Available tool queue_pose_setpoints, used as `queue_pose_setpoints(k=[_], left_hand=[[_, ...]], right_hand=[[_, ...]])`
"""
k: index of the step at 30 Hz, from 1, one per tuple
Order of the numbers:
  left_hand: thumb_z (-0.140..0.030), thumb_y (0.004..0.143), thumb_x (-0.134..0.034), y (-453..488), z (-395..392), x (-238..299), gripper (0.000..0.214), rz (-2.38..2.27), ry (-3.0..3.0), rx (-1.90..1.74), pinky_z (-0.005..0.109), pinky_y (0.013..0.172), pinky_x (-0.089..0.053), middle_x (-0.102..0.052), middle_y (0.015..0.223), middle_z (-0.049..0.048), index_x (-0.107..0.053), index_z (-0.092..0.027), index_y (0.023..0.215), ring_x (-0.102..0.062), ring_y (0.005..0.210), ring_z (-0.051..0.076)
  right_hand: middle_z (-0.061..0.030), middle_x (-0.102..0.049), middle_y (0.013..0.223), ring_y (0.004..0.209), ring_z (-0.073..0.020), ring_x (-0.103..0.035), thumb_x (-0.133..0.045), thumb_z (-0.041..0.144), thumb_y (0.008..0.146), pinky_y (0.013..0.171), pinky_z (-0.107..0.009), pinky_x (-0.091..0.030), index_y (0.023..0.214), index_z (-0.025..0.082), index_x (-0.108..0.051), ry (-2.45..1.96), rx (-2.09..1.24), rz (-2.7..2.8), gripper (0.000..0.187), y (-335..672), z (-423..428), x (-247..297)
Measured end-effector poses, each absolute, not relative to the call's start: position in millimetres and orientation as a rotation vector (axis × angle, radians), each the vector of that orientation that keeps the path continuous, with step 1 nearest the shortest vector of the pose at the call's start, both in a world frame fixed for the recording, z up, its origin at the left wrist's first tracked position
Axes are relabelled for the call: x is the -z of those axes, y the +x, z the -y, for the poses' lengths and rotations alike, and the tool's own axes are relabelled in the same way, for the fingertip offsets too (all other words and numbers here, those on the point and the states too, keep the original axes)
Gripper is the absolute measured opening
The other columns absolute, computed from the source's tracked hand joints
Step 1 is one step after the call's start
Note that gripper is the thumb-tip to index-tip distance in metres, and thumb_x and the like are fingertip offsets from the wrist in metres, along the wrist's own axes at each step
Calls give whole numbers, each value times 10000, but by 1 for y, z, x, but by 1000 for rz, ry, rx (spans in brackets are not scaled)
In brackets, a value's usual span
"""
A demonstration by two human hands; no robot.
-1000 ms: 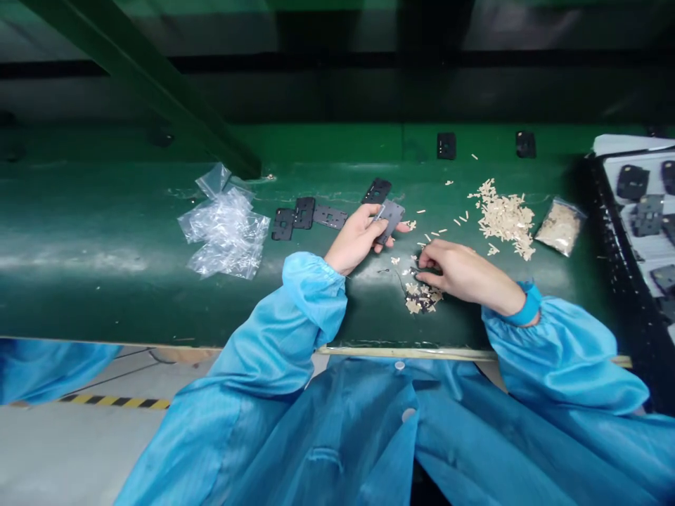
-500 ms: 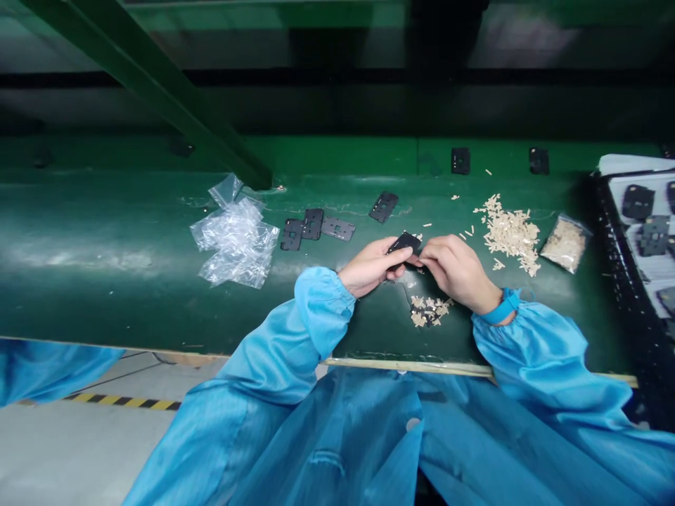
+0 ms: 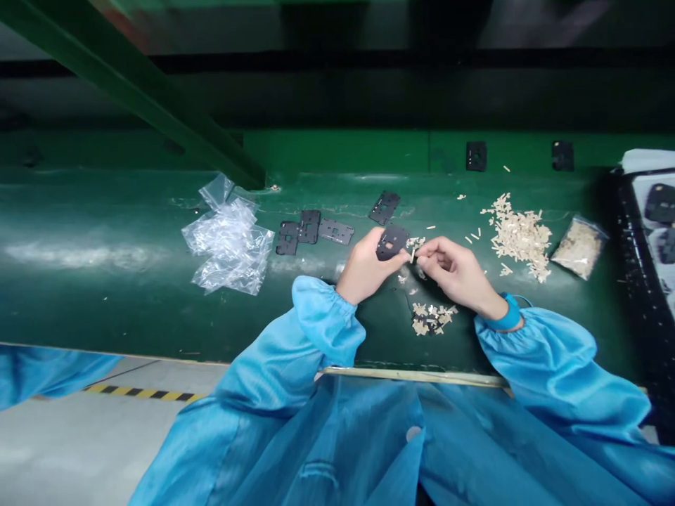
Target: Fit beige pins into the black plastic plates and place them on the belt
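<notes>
**Head-camera view of two bare hands over a green workbench point(image 3: 105, 302).** The landmark is a black perforated plate point(image 3: 393, 242), a thin die-cut piece held clear of the bench top, near the middle of the view. The left hand point(image 3: 368, 267) grasps this plate at its lower edge, with the fingers closed around it. The right hand point(image 3: 453, 270) lies just to the plate's right, thumb and forefinger pinched on what appears to be a pale strip point(image 3: 413, 251), the remaining fingers loosely curled. The tiny strip is partly lost among similar pieces by the plate's edge, so its exact contact cannot be confirmed.

**Surroundings, relative to the plate.** Left: three black plates point(image 3: 309, 226) lie together, with crumpled clear plastic bags point(image 3: 229, 242) beyond them. Behind: a single black plate point(image 3: 384, 207). Right: a loose pile of pale strips point(image 3: 517, 235), then a clear bag of strips point(image 3: 579, 247). Near side: a small heap of pale strips point(image 3: 432, 318) mixed with dark pieces.

**Possible faults.** A strip this small could slip from a slackening pinch and vanish among the loose pieces. A tilt of the plate could misalign anything placed against it. The full blue sleeve cuffs point(image 3: 327, 316) could sweep through the heap if the forearms drop.
</notes>
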State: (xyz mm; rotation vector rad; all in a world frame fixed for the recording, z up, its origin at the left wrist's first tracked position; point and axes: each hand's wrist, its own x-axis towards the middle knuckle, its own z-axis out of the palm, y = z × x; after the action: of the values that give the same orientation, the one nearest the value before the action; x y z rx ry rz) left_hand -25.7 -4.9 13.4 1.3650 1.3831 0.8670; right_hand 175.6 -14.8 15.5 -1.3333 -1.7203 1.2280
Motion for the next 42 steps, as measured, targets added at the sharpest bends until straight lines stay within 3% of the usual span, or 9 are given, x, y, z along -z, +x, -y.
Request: queue_pose_setpoints(k=[7,12,18,29,35,42], left_hand=[[-294,797,-745,-24,11,-16,239,-1473,1457,-767,273,712,-466,-692,840,-32,-625,-221,991,-645,774,157],[-325,818,-758,-20,14,-17,242,-1460,1401,-826,294,791,-495,-741,921,-12,-634,-228,1002,-691,843,183],[-361,844,-749,-13,19,-20,243,-1556,1400,-831,296,778,-498,-751,915,-13,-646,-244,1030,-700,850,195],[-357,842,-736,-12,19,-19,241,-1557,1408,-860,268,750,-487,-712,864,-17,-645,-235,1029,-668,780,169],[-377,838,-742,-14,17,-21,258,-1567,1442,-887,262,736,-480,-709,867,-11,-639,-238,1029,-662,782,171],[-380,863,-716,-31,2,-17,193,-1670,1532,-896,266,676,-436,-660,726,-26,-607,-224,893,-609,687,158]], right_hand=[[45,-531,610,539,-99,-446,-682,282,880,518,-250,-362,816,193,-624,-1369,-1337,1719,124,173,14,-17],[15,-624,651,538,-101,-488,-748,336,837,508,-247,-379,791,187,-659,-1322,-1467,1453,179,171,14,-16],[3,-635,633,537,-125,-529,-802,426,801,493,-261,-407,773,205,-663,-1362,-1341,1307,262,164,18,-12],[10,-645,621,503,-97,-514,-783,325,786,471,-234,-394,751,189,-660,-1319,-1376,1277,186,163,17,-15],[13,-673,643,474,-79,-500,-730,201,739,435,-219,-368,735,189,-676,-1307,-1415,1249,56,163,14,-21],[20,-645,614,477,-89,-490,-702,187,740,423,-223,-355,726,194,-671,-1357,-1413,1245,35,169,12,-20]])
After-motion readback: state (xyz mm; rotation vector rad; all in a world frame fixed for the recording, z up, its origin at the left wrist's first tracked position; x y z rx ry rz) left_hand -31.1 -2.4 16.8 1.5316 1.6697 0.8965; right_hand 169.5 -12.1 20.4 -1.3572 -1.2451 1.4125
